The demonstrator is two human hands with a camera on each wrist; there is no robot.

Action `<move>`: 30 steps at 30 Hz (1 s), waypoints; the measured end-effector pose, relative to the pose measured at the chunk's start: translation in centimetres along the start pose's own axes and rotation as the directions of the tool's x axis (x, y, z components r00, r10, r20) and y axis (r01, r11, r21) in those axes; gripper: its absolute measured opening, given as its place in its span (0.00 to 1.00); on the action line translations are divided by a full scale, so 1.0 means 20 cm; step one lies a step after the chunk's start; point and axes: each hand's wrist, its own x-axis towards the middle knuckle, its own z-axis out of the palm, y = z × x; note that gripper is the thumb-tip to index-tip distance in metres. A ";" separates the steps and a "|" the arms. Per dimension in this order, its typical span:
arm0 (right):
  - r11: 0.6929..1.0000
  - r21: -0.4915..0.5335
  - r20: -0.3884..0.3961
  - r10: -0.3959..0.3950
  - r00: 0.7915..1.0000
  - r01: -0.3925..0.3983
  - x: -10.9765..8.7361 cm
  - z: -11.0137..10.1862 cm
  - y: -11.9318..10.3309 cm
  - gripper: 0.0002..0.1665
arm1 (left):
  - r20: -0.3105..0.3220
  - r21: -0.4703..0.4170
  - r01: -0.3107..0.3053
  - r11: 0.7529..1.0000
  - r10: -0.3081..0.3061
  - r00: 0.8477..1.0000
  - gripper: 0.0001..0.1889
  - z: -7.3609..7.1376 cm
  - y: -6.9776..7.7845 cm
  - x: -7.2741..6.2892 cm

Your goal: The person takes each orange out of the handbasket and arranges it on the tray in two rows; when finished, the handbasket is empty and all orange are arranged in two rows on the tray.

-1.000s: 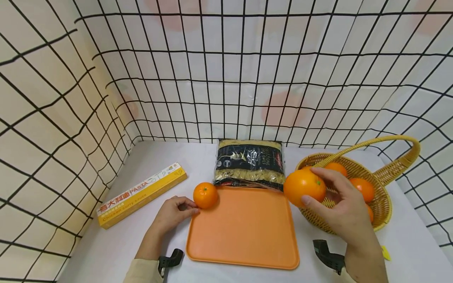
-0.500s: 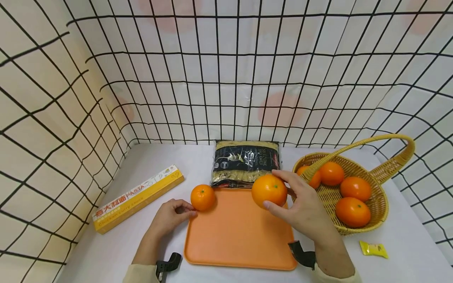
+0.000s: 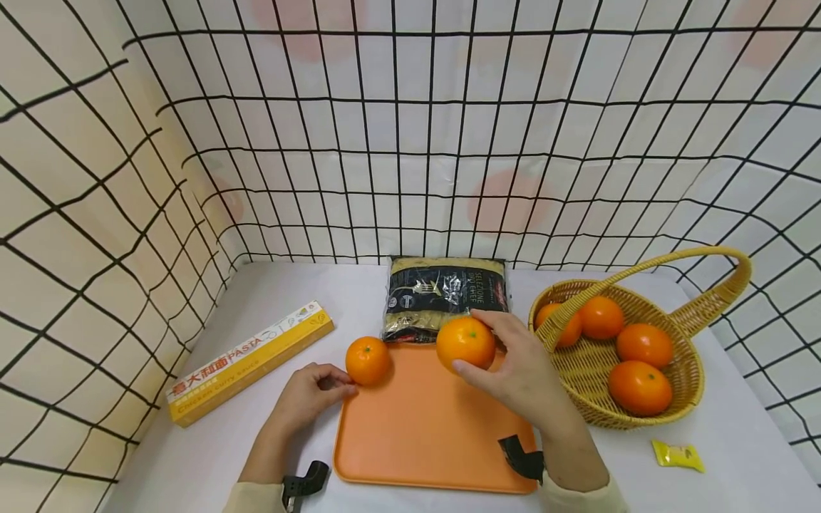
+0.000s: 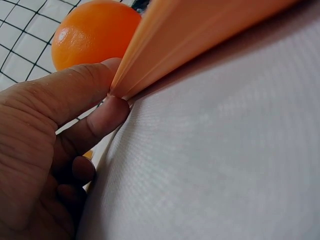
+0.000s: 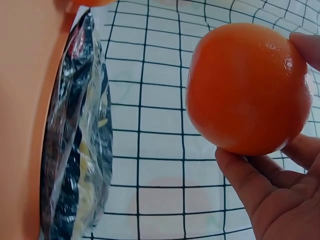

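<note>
My right hand (image 3: 522, 367) grips an orange (image 3: 466, 343) between thumb and fingers, held up over the back part of the orange tray (image 3: 436, 434). In the right wrist view this orange (image 5: 247, 90) appears above the tray surface. A second orange (image 3: 368, 360) sits in the tray's back left corner. Beside it, my left hand (image 3: 312, 397) pinches the tray's left rim; the left wrist view shows the thumb on the rim and a finger beneath it, close to that orange (image 4: 95, 35).
A handled wicker basket (image 3: 695, 385) with several oranges stands right of the tray. Behind the tray lies a pasta bag (image 3: 445, 296), and a pasta box (image 3: 250, 363) is at the left. A small yellow packet (image 3: 678, 455) lies front right. Black wire grid (image 3: 410, 153) encloses the table.
My right hand has carried the orange left from over the basket to above the tray. The left hand has stayed at the tray's rim.
</note>
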 end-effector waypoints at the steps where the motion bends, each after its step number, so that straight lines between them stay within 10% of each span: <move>1: 1.000 0.012 -0.004 -0.001 1.000 0.001 0.01 0.01 -0.01 0.45 | -0.002 0.000 -0.002 1.000 0.002 1.000 0.08 0.00 0.00 0.00; 30: 0.977 -0.048 0.174 0.212 0.962 -0.206 0.10 0.25 0.10 0.44 | 0.002 0.010 -0.010 1.000 0.010 1.000 0.08 0.00 0.01 0.00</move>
